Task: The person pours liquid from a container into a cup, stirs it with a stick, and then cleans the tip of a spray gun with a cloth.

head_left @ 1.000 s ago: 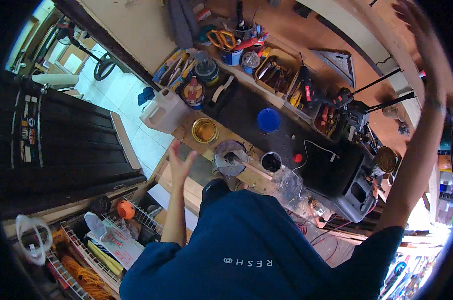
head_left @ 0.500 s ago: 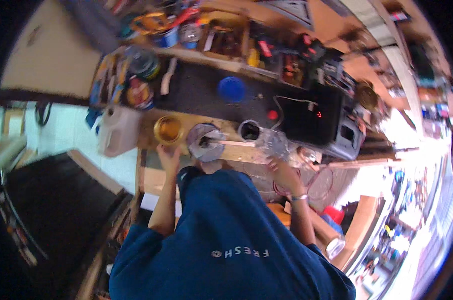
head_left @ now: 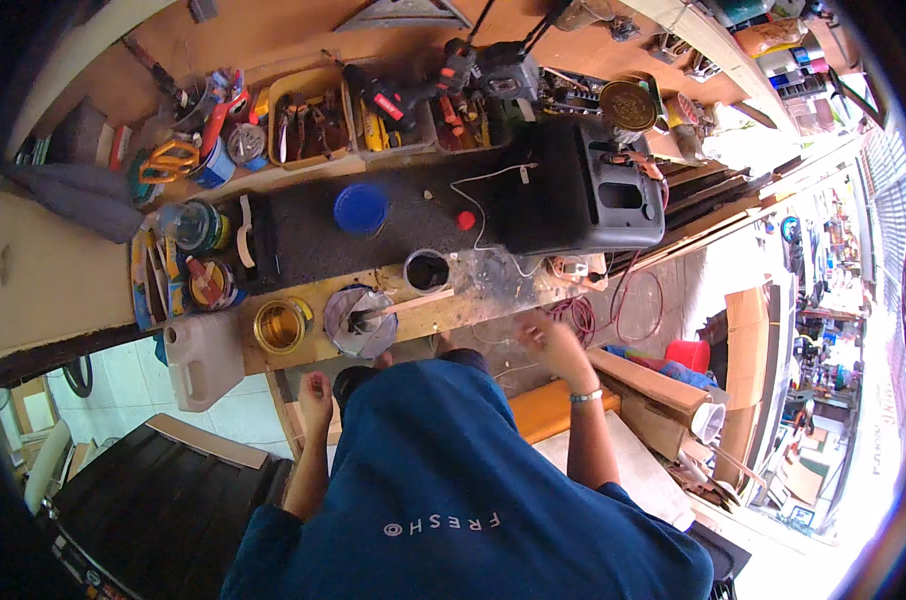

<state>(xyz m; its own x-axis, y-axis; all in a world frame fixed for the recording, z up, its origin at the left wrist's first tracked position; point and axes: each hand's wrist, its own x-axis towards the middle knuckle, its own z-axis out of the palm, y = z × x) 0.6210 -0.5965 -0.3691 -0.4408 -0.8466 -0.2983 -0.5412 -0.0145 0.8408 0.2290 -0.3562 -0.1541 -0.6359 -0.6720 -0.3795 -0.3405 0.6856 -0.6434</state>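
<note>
Since the frame of half a second ago, your left grip [head_left: 316, 398] has come back from the gold tin [head_left: 281, 328], and your right grip [head_left: 553, 345] has drawn away from the front edge of the desk [head_left: 498, 290]. The left fingers look curled narrowly, but the palm is hidden, so I cannot tell if something is inside. The right fingers are blurred; I cannot tell how wide they stand. Red cable [head_left: 585, 318] lies in loops beyond them.

The gold tin stands on the desk, nearest to your left side. Just right of it is a round lined container [head_left: 345, 340], where a wooden stick [head_left: 418, 303] rests. Its long axis runs to the right and slightly away from you; its other end is lost in a dark mass. The stick passes near the dark cup [head_left: 410, 272]; whether they touch is unclear. Your shirt [head_left: 453, 450] covers much of the lower view.
</note>
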